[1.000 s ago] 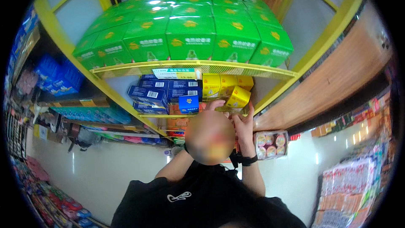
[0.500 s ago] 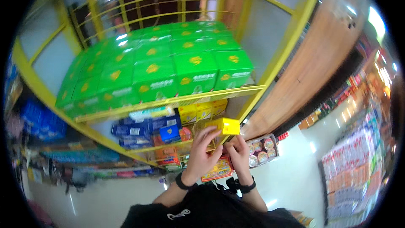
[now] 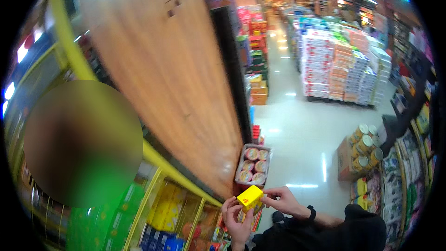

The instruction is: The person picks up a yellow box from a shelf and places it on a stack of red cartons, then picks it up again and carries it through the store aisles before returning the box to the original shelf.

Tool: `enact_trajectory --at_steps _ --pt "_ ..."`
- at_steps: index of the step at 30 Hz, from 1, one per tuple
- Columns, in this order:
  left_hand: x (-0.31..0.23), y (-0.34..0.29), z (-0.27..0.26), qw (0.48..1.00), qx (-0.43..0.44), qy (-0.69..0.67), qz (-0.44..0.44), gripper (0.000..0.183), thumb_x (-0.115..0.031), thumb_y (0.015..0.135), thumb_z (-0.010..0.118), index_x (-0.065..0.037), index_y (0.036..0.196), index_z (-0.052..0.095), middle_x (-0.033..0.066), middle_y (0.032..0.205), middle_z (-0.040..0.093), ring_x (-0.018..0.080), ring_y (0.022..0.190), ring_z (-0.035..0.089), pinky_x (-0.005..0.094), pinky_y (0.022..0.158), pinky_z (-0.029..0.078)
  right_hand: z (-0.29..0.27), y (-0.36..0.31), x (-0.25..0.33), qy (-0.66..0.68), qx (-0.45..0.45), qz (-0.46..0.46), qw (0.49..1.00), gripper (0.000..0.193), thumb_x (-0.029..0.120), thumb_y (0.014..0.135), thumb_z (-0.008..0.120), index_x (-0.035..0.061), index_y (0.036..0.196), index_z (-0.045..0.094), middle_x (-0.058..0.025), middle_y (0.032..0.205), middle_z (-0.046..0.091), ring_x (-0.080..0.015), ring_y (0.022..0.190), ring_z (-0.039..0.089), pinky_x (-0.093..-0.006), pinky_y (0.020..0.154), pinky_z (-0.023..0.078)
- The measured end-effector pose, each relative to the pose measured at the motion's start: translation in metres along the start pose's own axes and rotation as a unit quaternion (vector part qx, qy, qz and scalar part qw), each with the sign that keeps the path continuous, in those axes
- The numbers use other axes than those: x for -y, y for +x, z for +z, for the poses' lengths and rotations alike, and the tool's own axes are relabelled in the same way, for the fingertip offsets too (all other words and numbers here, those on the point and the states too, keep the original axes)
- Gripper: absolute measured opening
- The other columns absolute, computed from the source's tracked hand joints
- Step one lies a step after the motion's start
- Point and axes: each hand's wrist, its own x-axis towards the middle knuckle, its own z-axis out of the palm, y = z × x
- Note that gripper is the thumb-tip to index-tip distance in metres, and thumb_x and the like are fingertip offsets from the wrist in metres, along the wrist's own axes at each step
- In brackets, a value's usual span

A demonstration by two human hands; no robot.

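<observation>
The yellow box (image 3: 250,197) is in the air just beyond the right edge of the yellow shelf (image 3: 145,203), between both hands. The left hand (image 3: 237,223) grips its near left side, thumb and fingers curled around it. The right hand (image 3: 283,202), partly open, has fingertips at its right side; whether they grip is unclear. Foreshortening hides which axis is long.

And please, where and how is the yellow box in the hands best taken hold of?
The yellow box is probably best pinched by opposite side faces, from left and right: it looks small, flat-sided and straight-edged, and the face toward the camera is uncovered. The left hand holds its left side; the right hand is at the right edge.
</observation>
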Motion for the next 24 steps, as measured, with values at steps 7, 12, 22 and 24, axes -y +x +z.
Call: enact_trajectory --at_steps 7,12,22,24 --pt "0.045 0.011 0.068 0.976 0.174 -0.047 -0.120 0.036 0.007 0.086 0.076 -0.002 0.114 0.054 0.0116 0.128 0.058 0.0171 0.109 0.063 0.0323 0.095 0.054 -0.089 -0.024 -0.032 -0.010 -0.107 0.038 0.993 0.028 0.021 0.093 0.078 0.0022 0.113 0.075 0.0067 0.068 0.055 -0.0016 0.062 0.046 -0.0214 0.056 0.037" --pt "0.090 0.012 0.130 0.963 0.210 -0.084 -0.143 0.040 0.003 0.089 0.074 -0.001 0.122 0.052 0.0116 0.126 0.062 0.0164 0.106 0.064 0.0324 0.094 0.054 -0.150 -0.016 -0.072 0.150 -0.096 0.072 0.981 0.035 0.020 0.096 0.074 0.0001 0.123 0.066 0.0075 0.074 0.052 -0.0021 0.068 0.047 -0.0209 0.059 0.037" --pt "0.101 0.069 0.302 0.899 0.305 -0.093 -0.300 0.046 -0.005 0.092 0.073 0.001 0.133 0.054 0.0136 0.134 0.058 0.0198 0.121 0.059 0.0334 0.102 0.050 -0.329 0.009 -0.099 -0.075 0.004 0.069 0.995 0.047 0.048 0.091 0.076 0.0025 0.098 0.068 -0.0008 0.066 0.048 -0.0117 0.062 0.043 -0.0309 0.055 0.036" --pt "0.103 0.075 0.342 0.873 0.381 -0.091 -0.292 0.053 -0.011 0.093 0.074 0.004 0.139 0.053 0.0143 0.137 0.057 0.0210 0.125 0.058 0.0332 0.106 0.048 -0.359 0.000 -0.089 -0.057 -0.070 0.054 0.994 0.048 0.047 0.089 0.076 0.0012 0.089 0.063 -0.0047 0.062 0.046 -0.0145 0.058 0.042 -0.0336 0.053 0.035"
